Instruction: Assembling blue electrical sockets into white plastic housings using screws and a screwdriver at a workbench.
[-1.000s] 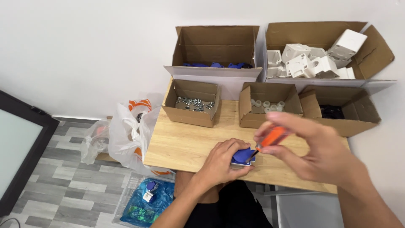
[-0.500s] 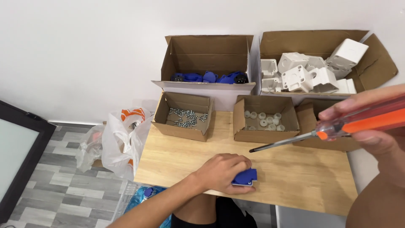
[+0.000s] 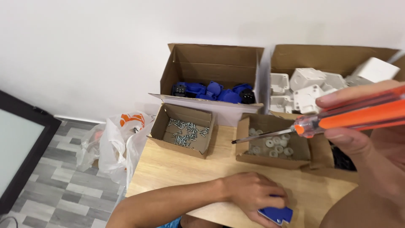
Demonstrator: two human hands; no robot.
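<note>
Head view. The left hand (image 3: 253, 195) is laid on the wooden worktop (image 3: 177, 175) near its front edge; its grip is curled over a blue part (image 3: 276, 214), which is pressed against the worktop and largely hidden under the fingers. The right hand (image 3: 365, 143) is raised close to the camera, well above the worktop; its grip is pinched on the orange handle of a screwdriver (image 3: 337, 120), whose metal shaft is pointed left, over the box of washers (image 3: 274, 145). A box of screws (image 3: 183, 131) is set beside it. Behind, a box of blue parts (image 3: 213, 90) and a box of white housings (image 3: 312, 86) are seen. A plastic bag (image 3: 120, 143) is hung off the worktop's left edge.
</note>
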